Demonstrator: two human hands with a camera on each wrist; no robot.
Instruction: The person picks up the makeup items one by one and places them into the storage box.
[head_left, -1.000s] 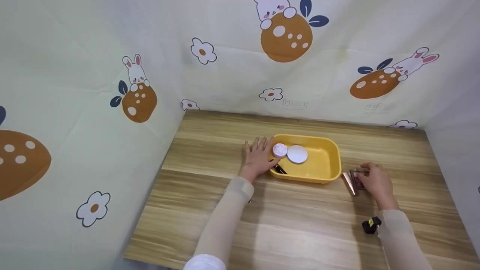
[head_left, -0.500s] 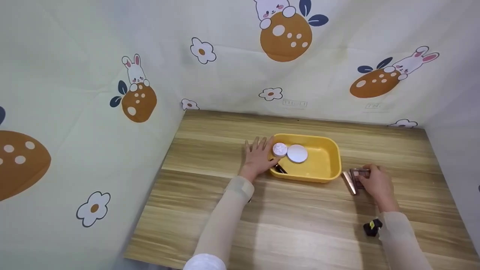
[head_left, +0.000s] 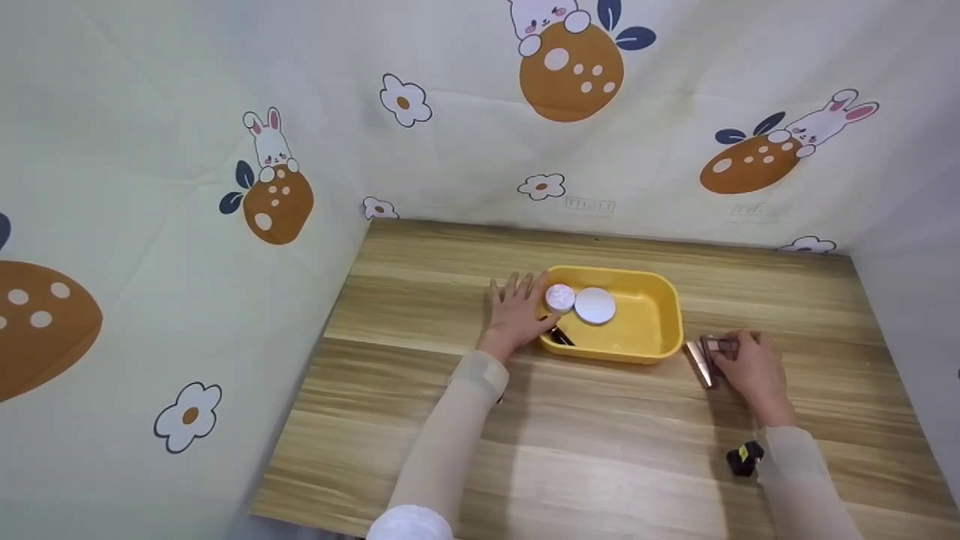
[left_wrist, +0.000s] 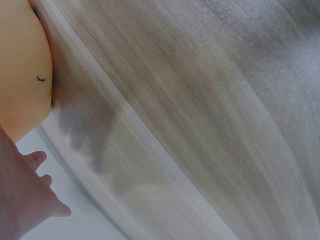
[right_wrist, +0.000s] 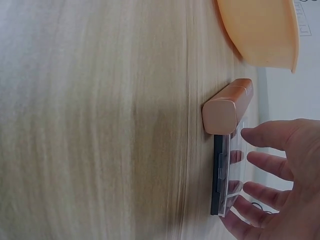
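My left hand rests spread at the left end of a yellow tray, its thumb reaching over the rim. Inside the tray lie a small white patterned round case, a larger plain white round case and a dark slim tube. To the right of the tray, my right hand grips a flat makeup palette with a clear lid, low at the table. In the right wrist view, thumb and fingers curve over that lid. A rose-gold squared tube lies along the palette's left side.
A small black object with a yellow label sits on the wooden table beside the right sleeve. Something small and dark peeks out by the left sleeve. Printed cloth walls enclose the table at the back and sides.
My right hand has shifted slightly on the palette, its thumb now covering more of it. Left hand, tray and rose-gold tube have stayed in place.
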